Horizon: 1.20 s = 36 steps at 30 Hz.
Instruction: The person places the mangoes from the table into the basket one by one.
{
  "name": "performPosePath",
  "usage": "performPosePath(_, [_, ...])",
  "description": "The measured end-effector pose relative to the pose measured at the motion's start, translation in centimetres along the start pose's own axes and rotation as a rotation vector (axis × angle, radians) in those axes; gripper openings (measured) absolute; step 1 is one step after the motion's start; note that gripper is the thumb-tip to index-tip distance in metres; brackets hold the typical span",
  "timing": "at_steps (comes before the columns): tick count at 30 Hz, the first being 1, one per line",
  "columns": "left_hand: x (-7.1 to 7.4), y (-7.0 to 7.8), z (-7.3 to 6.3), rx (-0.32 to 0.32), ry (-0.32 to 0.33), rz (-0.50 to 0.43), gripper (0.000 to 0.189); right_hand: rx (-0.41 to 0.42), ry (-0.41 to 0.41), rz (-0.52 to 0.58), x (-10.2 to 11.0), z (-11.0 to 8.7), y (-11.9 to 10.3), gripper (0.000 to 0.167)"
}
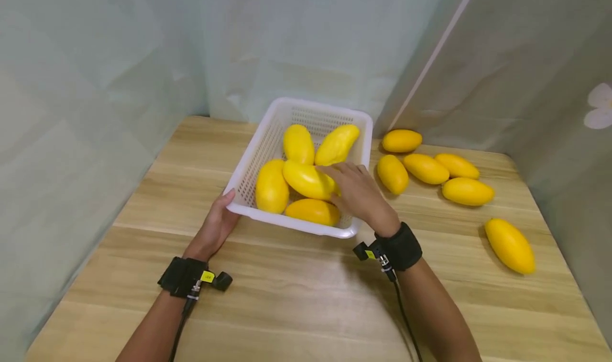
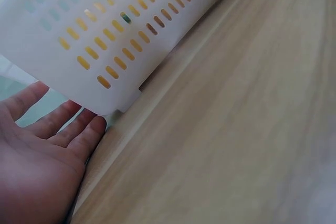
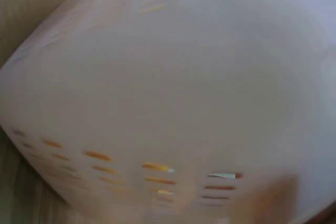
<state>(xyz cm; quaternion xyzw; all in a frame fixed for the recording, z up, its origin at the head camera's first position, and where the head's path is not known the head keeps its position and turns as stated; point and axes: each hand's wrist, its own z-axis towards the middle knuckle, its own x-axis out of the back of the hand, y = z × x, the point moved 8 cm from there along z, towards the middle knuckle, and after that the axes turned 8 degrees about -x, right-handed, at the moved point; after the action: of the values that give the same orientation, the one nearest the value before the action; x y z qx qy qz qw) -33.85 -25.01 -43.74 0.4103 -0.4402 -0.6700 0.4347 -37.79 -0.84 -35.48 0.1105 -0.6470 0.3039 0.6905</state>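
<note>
A white plastic basket (image 1: 296, 225) with slotted walls sits on the wooden table, holding several yellow mangoes. My left hand (image 1: 221, 225) holds its near left corner, thumb on the rim; in the left wrist view the fingers (image 2: 79, 127) reach the lower edge of the basket wall (image 2: 79, 82). Inside the basket, my right hand (image 1: 356, 192) grips the right end of a mango (image 1: 308, 180) that lies above another mango (image 1: 313, 212). Palm and fingertips are partly hidden there. The right wrist view is mostly filled by the blurred basket wall (image 3: 157, 87).
To the right of the basket, several loose mangoes (image 1: 425, 169) lie grouped on the table (image 1: 296, 303). One more mango (image 1: 510, 246) lies apart, closer to the right edge. A pale curtain (image 1: 311, 43) hangs behind the table.
</note>
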Motion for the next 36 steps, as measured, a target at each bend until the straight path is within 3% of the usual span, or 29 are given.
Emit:
performPosePath(5, [0.1,0.7,-0.2,0.001,0.000,0.021,0.051,0.001,0.028,-0.022,0.4,-0.2,-0.7,0.063])
performPosePath(11, [0.1,1.2,-1.6,0.012,0.017,0.032,0.053,0.016,0.060,-0.037,0.0,-1.1,-3.2,0.062])
performPosePath(19, [-0.8,1.1,-1.0,-0.003,-0.026,0.023,0.051,-0.097,0.118,-0.143,0.2,-2.1,-4.0,0.052])
performPosePath(23, [-1.2,1.1,-0.7,0.017,-0.042,0.015,0.052,-0.138,0.099,-0.181,0.1,-2.3,-3.8,0.053])
performPosePath(28, [-1.0,1.2,-0.8,0.032,-0.046,0.010,0.053,-0.182,0.043,-0.158,-0.7,-2.0,-3.7,0.057])
performPosePath(36, [0.5,1.2,-2.0,0.041,-0.013,0.006,0.050,-0.170,0.073,-0.073,-1.2,-1.0,-4.8,0.061])
